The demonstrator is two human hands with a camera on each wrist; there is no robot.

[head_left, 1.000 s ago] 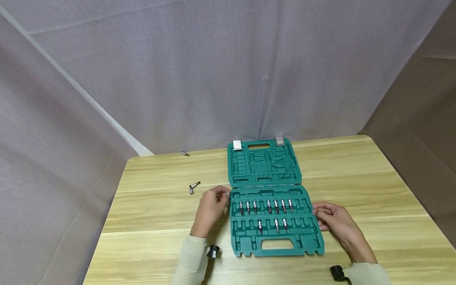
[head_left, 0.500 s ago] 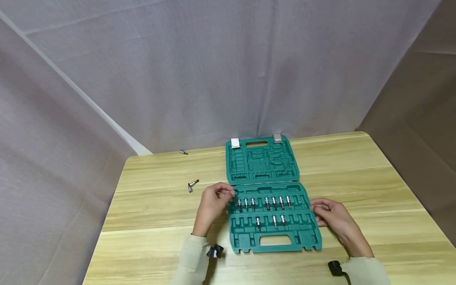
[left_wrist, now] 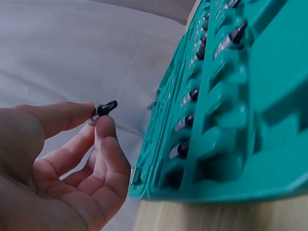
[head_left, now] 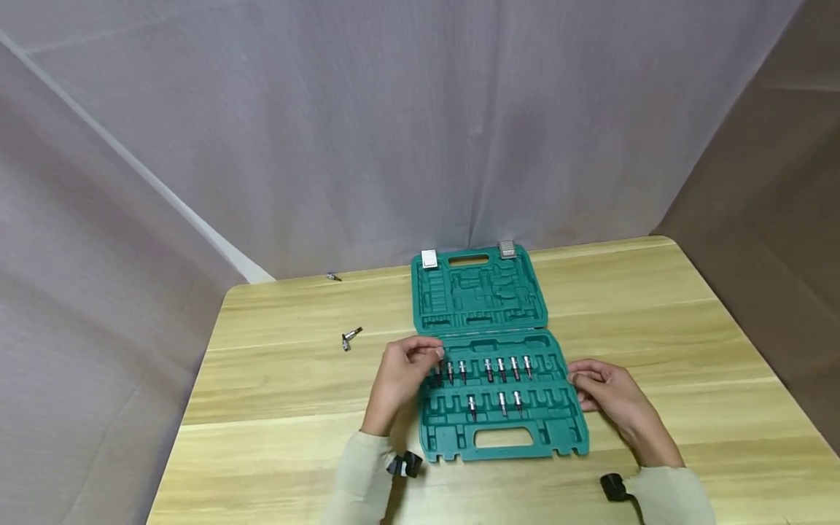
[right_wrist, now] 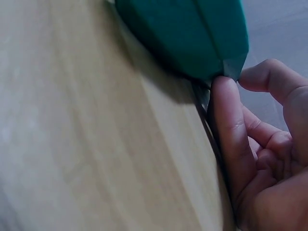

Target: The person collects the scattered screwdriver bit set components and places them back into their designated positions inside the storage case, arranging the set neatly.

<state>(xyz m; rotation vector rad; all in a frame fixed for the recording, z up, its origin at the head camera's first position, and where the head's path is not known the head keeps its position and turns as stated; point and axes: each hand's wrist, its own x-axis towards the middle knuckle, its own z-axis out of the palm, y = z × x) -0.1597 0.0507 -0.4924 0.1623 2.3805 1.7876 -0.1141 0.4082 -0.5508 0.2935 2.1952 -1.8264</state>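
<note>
A green plastic tool case lies opened flat on the wooden table, with two rows of silver bit sockets in its near half. My left hand is over the upper left of that half. Between thumb and index finger it pinches a bit socket, whose dark cross-shaped tip shows in the left wrist view; the head view hides it behind the fingers. At the case's right side, my right hand grips the edge, thumb and index finger on either side of it in the right wrist view.
Two loose bit sockets lie close together left of the case, and another bit socket lies near the table's back edge. The case lid with two metal latches reaches back near the grey curtain.
My left hand has moved right, from beside the case's left edge to over the upper row, still pinching the bit socket. My right hand stays on the right edge. The head view has shifted slightly.
</note>
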